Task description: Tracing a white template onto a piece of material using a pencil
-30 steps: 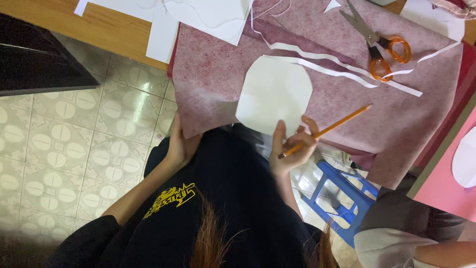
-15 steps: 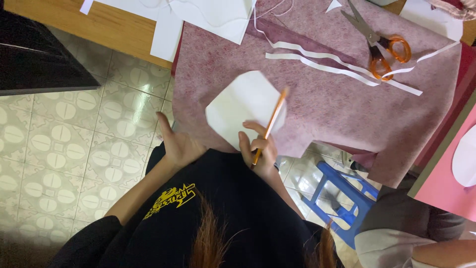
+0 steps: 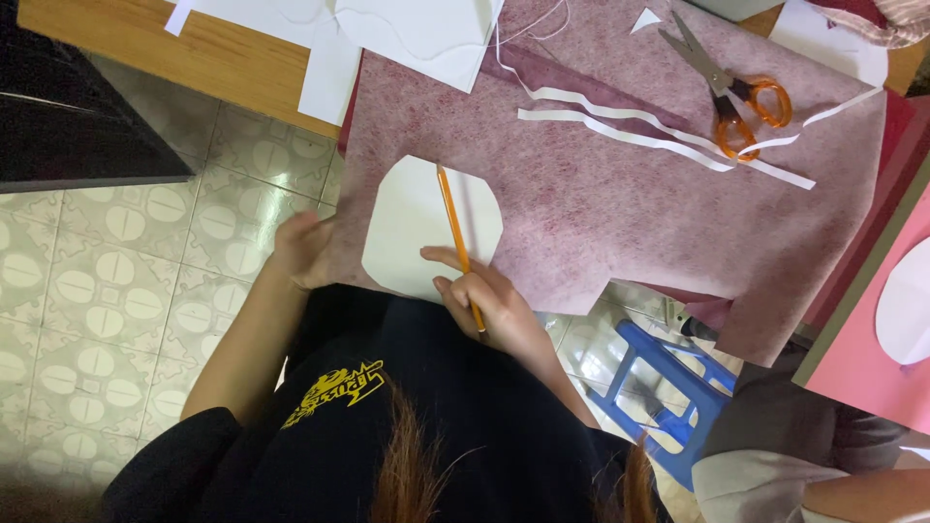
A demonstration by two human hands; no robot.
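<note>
Single head-worn view, looking steeply down, close over the table edge, picture upside-down

No packages, labels, signs or lit screens in view. Only candidate is a dark flat rectangular panel at the left edge over the tiled floor, just below the wooden table edge; black, blank, can't tell whether it's a screen. The yellow graphic on the black shirt is a print, not a label.
</note>
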